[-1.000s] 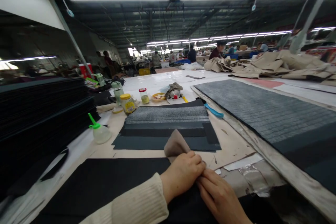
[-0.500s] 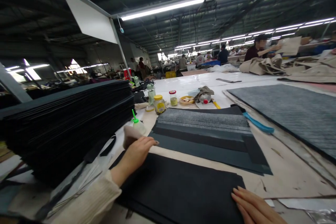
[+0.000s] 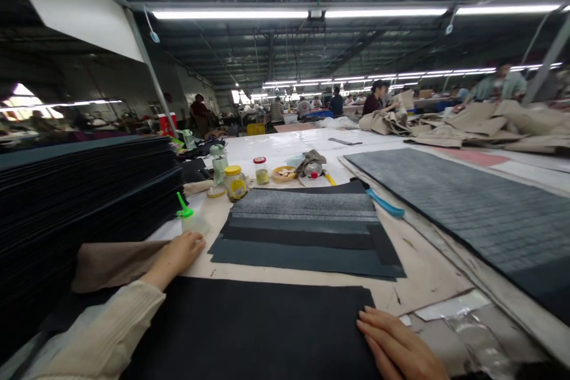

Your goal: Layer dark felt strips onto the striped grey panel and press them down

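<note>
A flat black sheet (image 3: 267, 326) lies on the table in front of me. My right hand (image 3: 396, 338) rests on its right edge, fingers stretched out side by side. At the sheet's upper left, my left hand (image 3: 180, 255) is bent around a brown cloth (image 3: 120, 261) that trails off to the left. Just beyond that hand stands a squeeze bottle (image 3: 191, 219) with a green spout. Behind the black sheet lie overlapping dark and grey pieces (image 3: 303, 234).
A tall stack of black sheets (image 3: 89, 208) rises at left. Jars (image 3: 235, 183), a yellow dish (image 3: 284, 173) and a blue strip (image 3: 385, 203) sit farther back. A large grey panel (image 3: 458, 214) lies at right. People work in the background.
The view has turned right, so the table things appear farther left. More of the brown cloth shows, stretched out left of my left hand. My right hand remains at the black sheet's right edge.
</note>
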Demonstrator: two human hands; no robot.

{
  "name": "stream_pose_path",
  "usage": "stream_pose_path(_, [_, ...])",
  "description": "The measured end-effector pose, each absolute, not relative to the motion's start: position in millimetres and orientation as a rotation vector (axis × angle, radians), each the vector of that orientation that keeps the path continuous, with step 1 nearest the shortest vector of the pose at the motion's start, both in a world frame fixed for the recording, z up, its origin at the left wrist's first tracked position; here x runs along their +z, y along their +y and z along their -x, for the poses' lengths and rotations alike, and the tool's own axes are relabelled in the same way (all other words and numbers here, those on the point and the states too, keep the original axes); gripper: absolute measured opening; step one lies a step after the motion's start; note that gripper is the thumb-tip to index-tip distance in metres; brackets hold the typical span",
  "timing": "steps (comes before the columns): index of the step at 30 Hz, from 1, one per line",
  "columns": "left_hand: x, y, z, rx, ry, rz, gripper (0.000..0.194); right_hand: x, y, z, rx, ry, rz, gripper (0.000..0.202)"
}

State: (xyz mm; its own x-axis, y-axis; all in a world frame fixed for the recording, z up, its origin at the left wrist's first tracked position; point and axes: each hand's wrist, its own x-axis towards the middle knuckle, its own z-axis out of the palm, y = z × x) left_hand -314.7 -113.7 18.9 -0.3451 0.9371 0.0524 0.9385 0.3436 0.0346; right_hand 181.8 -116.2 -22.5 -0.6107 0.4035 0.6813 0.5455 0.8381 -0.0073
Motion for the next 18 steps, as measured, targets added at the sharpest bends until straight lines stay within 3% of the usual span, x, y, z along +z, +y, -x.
stream_pose_path(5, [16,-85,337,-0.109,-2.545,1.792,0.034,-17,-123,-180,-0.096,-2.319,0.788,0.022])
stream_pose_path(8, [25,-69,307,-0.116,-2.456,1.892,0.03,-6,-119,-189,0.019,-2.402,0.844,0.023])
stream_pose_path(13, [38,-52,171,-0.307,-1.981,2.48,0.028,11,-75,-212,-0.088,-2.412,1.011,0.025])
stream_pose_path(18, [42,-44,25,-0.362,-1.509,2.838,0.024,18,-30,-211,-0.268,-2.658,1.019,0.013])
